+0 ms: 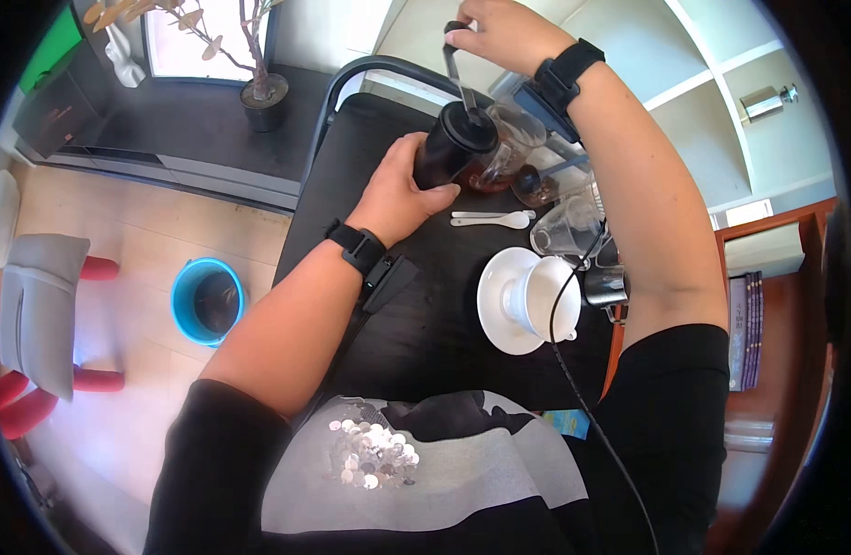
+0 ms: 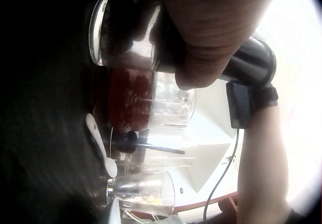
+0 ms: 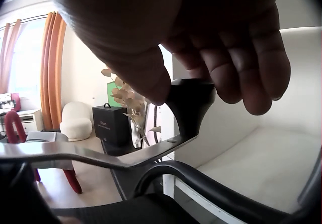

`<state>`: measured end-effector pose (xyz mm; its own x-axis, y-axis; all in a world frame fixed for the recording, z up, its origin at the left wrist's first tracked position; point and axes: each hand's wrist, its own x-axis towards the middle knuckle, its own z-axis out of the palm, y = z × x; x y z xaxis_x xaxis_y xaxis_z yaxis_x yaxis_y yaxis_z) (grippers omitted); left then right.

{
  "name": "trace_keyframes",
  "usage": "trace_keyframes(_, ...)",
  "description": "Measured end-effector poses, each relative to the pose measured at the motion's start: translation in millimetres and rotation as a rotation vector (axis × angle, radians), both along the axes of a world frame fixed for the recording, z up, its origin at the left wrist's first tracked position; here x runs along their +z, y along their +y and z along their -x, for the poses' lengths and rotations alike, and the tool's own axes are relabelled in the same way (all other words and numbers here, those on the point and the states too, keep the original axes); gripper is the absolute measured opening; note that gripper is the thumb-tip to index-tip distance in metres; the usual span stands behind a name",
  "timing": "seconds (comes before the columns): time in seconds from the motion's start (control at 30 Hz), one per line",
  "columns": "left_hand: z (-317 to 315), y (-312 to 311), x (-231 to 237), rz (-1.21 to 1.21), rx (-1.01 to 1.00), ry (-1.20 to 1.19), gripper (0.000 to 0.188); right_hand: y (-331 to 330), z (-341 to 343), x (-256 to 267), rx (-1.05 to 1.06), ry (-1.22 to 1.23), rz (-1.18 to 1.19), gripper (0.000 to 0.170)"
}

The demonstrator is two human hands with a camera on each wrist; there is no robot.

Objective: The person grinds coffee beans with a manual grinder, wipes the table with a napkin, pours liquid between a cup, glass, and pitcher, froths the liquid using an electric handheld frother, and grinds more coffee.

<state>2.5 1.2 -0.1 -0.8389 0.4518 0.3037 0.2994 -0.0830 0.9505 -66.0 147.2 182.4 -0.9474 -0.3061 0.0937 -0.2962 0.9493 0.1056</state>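
Note:
A black hand grinder (image 1: 441,153) stands on the dark table, gripped round its body by my left hand (image 1: 395,194). In the left wrist view its clear glass base (image 2: 126,32) shows below that hand. My right hand (image 1: 513,35) pinches the black knob (image 3: 192,95) at the end of the metal crank (image 1: 459,74), thumb on one side and fingertips on the other. Beside the grinder is a glass server (image 1: 509,153) with reddish-brown liquid. Two white spoons (image 1: 499,219) lie to its near side.
A white dripper (image 1: 543,298) on a saucer (image 1: 499,319), a clear glass cup (image 1: 566,229) and a metal pitcher (image 1: 606,285) stand at the right. A black cable (image 1: 583,398) hangs over the dripper. A blue bin (image 1: 187,305) is on the floor at left.

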Motion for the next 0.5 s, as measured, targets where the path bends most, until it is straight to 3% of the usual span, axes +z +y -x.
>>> trace_keyframes(0.2, 0.0, 1.0, -0.2, 0.047, -0.005, -0.003, 0.059, 33.6, -32.4, 1.2, -0.231, -0.002, -0.05, 0.038)
trace_keyframes(0.23, 0.0, 1.3, -0.8, 0.034, -0.007, -0.008, 0.058, 58.2, -31.5, -13.8, -0.148, 0.102, -0.121, 0.032)
trace_keyframes(0.27, 0.4, 1.5, -1.3, 0.019, -0.006, -0.012, 0.058, 62.4, -40.9, -11.8, -0.115, 0.097, -0.054, 0.038)
trace_keyframes(0.5, 2.8, 3.0, -5.2, 0.023, 0.001, -0.041, 0.057, 57.8, -124.0, 4.4, -0.281, -0.1, 0.061, 0.033)
